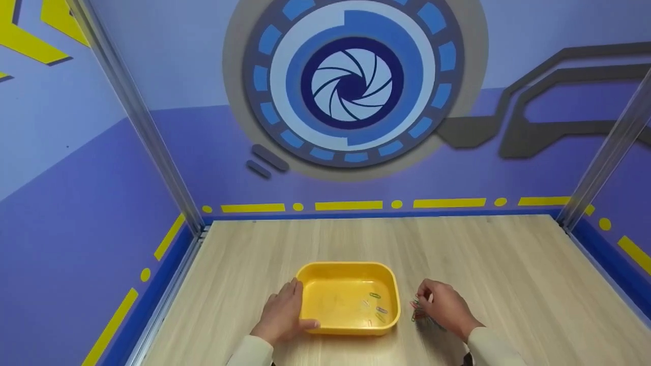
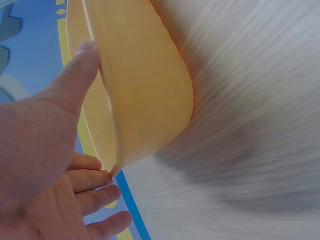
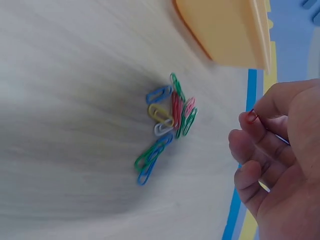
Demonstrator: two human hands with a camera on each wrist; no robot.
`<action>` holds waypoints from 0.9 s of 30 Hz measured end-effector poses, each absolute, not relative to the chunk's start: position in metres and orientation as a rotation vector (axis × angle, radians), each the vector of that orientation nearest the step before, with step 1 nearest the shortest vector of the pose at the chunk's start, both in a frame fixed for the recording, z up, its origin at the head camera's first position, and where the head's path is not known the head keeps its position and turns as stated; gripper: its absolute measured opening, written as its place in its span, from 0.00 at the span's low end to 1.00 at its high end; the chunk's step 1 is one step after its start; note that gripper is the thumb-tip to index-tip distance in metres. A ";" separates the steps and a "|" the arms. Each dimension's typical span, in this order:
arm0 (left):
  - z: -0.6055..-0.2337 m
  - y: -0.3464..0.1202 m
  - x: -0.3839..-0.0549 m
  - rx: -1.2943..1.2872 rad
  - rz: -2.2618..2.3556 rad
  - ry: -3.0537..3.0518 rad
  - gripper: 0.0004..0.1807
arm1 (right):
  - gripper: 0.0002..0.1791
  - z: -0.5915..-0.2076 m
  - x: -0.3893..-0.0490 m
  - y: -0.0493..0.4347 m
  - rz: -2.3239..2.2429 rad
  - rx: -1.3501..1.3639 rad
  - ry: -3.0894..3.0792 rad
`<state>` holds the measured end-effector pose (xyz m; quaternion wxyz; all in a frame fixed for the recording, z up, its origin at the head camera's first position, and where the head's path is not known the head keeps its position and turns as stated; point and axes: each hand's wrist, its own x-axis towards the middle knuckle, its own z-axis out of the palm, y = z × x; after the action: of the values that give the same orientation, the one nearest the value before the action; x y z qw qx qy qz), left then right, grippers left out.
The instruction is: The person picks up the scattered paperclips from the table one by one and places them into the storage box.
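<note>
My left hand (image 1: 282, 312) rests at the near left corner of a yellow tray (image 1: 330, 305), its thumb over the front rim and its fingers along the left side. In the left wrist view the thumb (image 2: 86, 52) touches the rim and the other fingers are loosely extended. To the tray's right, my right hand (image 1: 447, 307) is above a small pile of coloured paper clips (image 3: 176, 107). Between thumb and forefinger it pinches a red paper clip (image 3: 252, 116), mostly hidden by the fingers. Several paper clips (image 1: 375, 295) lie in the right part of the tray.
The tray and the pile rest on a light wooden tabletop (image 1: 254, 264). A blue-purple printed wall (image 1: 203, 152) rises at the back, with panels on both sides. Metal posts (image 1: 147, 127) stand at the back corners.
</note>
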<state>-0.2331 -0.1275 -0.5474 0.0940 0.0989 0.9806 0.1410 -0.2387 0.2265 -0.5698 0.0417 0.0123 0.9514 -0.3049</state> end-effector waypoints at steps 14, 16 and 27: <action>-0.547 -0.126 -0.233 0.280 0.423 2.909 0.57 | 0.05 -0.558 -0.238 0.209 -1.029 0.008 2.841; -0.548 -0.126 -0.233 0.276 0.418 2.908 0.57 | 0.05 -0.555 -0.238 0.206 -1.002 -0.016 2.867; -0.545 -0.124 -0.233 0.253 0.436 2.888 0.56 | 0.07 -0.543 -0.237 0.188 -0.932 -0.126 2.951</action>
<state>-0.2330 -0.1241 -0.5447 0.1045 0.0858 0.9797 0.1481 -0.2369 0.1881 -0.5430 0.0221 -0.0406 0.9525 -0.3010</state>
